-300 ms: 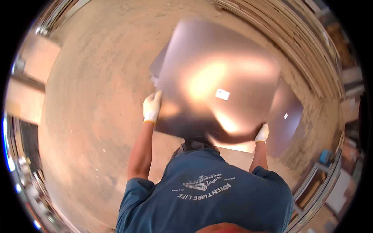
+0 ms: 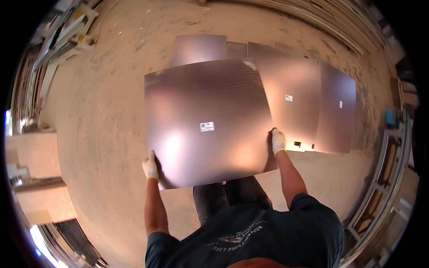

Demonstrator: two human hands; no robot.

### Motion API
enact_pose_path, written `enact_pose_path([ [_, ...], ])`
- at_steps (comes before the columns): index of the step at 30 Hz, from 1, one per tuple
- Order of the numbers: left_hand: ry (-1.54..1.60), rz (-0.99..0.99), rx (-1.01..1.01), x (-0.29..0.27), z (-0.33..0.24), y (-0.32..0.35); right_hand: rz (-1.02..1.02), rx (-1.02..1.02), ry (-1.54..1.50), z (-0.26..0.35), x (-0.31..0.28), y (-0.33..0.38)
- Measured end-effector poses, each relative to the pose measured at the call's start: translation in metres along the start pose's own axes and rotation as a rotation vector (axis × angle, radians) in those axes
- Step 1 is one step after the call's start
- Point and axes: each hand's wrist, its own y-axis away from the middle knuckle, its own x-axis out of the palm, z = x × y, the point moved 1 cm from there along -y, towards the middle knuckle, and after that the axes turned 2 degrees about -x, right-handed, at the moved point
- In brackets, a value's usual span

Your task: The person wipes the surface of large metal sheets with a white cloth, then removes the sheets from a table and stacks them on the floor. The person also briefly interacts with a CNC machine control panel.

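Observation:
In front of me is a large, glossy brownish sheet panel with a small white label near its middle. My left hand, in a whitish knit glove, is closed on its near left edge. My right hand, gloved alike, grips its right edge, close to the near corner. Fingers under the sheet are hidden. Beyond and to the right lie similar panels on the floor: a labelled one beside my right hand, another at the far right, and part of one past the held sheet's far edge.
A dusty brown floor spreads around me. Long boards are stacked along the far right. A metal frame stands at the right, with a blue object near it. Pale boxes or boards and stacked strips line the left.
The held sheet has swung to the left and come nearer, both hands moving with it. More of the panels on the floor now shows at the right and behind it.

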Motion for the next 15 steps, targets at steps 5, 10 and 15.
enact_pose_path([
  [5,-0.042,0.108,0.172,0.063,-0.06,-0.174,-0.132,0.053,0.083,0.055,0.106,-0.024],
  [10,-0.16,0.107,0.189,0.133,-0.086,-0.34,-0.154,0.128,0.07,0.115,0.2,-0.074],
  [15,-0.043,0.318,0.081,0.189,-0.1,-0.379,-0.27,0.158,0.085,0.092,0.215,-0.096],
])
